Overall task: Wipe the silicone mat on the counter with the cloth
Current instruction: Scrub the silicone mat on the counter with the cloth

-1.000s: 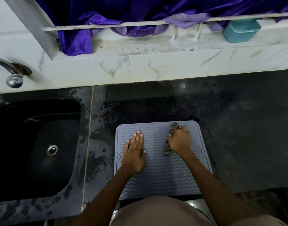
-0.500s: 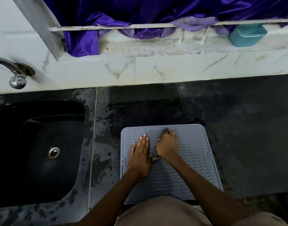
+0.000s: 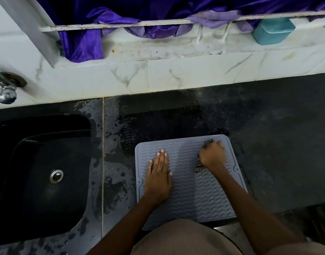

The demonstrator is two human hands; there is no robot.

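A grey-blue silicone mat (image 3: 185,196) with a wavy ribbed surface lies on the dark counter near its front edge. My left hand (image 3: 158,177) rests flat on the mat's left half, fingers straight and together. My right hand (image 3: 212,156) is curled into a fist at the mat's far right corner and grips a small dark checked cloth (image 3: 198,165). The cloth is bunched under the fist; bits of it stick out at the knuckles and at the wrist side.
A black sink (image 3: 42,177) with a round drain lies to the left, with a chrome tap (image 3: 5,89) above it. Wet patches mark the dark counter (image 3: 268,135). A white tiled ledge at the back carries purple fabric (image 3: 84,45) and a teal container (image 3: 273,31).
My right hand with the cloth swept left across the mat until it was beside my left hand, then back right to the far right corner. My left hand stayed flat on the mat.
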